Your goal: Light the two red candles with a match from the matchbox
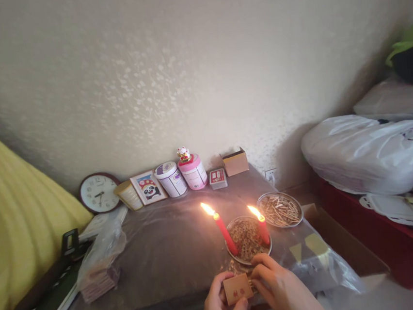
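Observation:
My left hand (221, 303) is wrapped round a small tan matchbox (236, 289) near the table's front edge, thumb in front. At the box's right end, my right hand (273, 280) pinches a matchstick (251, 283); its fingertips hide most of that stick. Just beyond my hands is a round metal dish (231, 255) filled with brown grain-like bits. Two lit red candles stand in it: the left candle (225, 233) leans to the left, and the right candle (263, 230) is more upright. Behind it to the right, another round dish (301, 214) bears many loose matchsticks (279, 209).
Along the wall stand a clock (99, 192), a cup (128, 195), a panda picture (149, 187), two canisters with a cat figurine (183, 154), a small box (218, 178) and an open carton (235, 163). Plastic-wrapped stacks (99, 277) lie left; a white bag (363, 154) sits right.

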Motion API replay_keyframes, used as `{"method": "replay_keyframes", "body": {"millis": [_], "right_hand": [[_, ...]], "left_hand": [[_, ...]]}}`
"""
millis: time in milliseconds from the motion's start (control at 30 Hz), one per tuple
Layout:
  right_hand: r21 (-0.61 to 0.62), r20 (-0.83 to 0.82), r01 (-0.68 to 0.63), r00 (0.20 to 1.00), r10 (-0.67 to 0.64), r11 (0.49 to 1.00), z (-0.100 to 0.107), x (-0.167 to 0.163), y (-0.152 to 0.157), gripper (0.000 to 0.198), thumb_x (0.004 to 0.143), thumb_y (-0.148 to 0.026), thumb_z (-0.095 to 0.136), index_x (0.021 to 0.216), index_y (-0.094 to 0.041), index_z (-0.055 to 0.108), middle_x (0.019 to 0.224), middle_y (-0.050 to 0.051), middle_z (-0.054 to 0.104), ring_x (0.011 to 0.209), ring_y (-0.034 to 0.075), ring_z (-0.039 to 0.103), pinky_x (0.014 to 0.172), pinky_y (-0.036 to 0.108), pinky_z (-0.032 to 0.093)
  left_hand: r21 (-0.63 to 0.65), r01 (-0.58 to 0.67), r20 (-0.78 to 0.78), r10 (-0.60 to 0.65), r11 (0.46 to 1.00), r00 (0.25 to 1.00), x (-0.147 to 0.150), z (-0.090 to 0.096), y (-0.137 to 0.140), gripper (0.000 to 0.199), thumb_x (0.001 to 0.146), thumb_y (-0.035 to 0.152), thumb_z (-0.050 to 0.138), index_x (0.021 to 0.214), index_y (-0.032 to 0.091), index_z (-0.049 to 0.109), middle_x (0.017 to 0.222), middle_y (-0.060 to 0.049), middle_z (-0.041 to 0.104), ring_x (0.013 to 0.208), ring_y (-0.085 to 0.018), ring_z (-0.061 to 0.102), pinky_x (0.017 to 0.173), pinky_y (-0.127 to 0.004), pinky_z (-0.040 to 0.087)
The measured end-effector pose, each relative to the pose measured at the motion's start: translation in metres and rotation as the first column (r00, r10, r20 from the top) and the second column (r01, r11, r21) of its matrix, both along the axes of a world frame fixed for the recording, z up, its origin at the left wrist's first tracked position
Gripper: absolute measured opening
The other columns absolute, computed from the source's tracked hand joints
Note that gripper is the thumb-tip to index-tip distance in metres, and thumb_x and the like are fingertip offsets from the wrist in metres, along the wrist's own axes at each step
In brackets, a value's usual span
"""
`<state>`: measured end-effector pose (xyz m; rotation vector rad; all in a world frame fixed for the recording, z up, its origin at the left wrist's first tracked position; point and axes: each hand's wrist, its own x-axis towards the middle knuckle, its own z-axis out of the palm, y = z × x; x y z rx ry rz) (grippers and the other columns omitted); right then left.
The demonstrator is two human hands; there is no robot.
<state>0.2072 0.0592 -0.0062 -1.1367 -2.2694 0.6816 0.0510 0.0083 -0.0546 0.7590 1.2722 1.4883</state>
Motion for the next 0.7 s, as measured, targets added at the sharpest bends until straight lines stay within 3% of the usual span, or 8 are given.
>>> {"method": "replay_keyframes", "body": {"millis": [200, 433, 700], "right_hand": [[-0.01, -0.029, -0.043, 0.999, 0.043, 0.999, -0.0015, -0.0007, -0.0012, 0.023, 0.089, -0.012, 0.046, 0.087, -0.019, 0.068, 0.098, 0.007, 0.061, 0.073, 0.018, 0.067, 0.067, 0.025, 0.052], [-0.025, -0.017, -0.049, 0.999, 0.049, 0.998, -0.0005, 0.0005, -0.0018, 0.026, 0.086, -0.007, 0.044, 0.076, -0.019, 0.064, 0.096, 0.006, 0.062, 0.07, 0.015, 0.067, 0.065, 0.022, 0.051], [-0.008, -0.055, -0.058, 0.997, 0.058, 0.998, -0.0044, 0.0005, -0.0014, 0.024, 0.085, -0.008, 0.046, 0.082, -0.02, 0.067, 0.101, 0.006, 0.063, 0.072, 0.016, 0.068, 0.067, 0.022, 0.051]], "left_hand": [[-0.001, -0.018, 0.013, 0.018, 1.0, 1.0, -0.0005, 0.0019, -0.0008, 0.053, 0.051, 0.033, 0.084, 0.095, 0.018, 0.059, 0.082, -0.014, 0.076, 0.072, -0.028, 0.07, 0.068, -0.038, 0.053], [0.005, -0.002, 0.045, 0.001, 1.0, 0.999, 0.0008, -0.001, -0.001, 0.056, 0.05, 0.034, 0.085, 0.096, 0.017, 0.057, 0.08, -0.013, 0.076, 0.067, -0.027, 0.069, 0.061, -0.036, 0.054], [0.012, 0.009, 0.033, -0.01, 1.0, 0.999, -0.0012, -0.0054, -0.0005, 0.056, 0.051, 0.038, 0.086, 0.096, 0.017, 0.059, 0.082, -0.014, 0.076, 0.072, -0.028, 0.07, 0.067, -0.037, 0.053]]}}
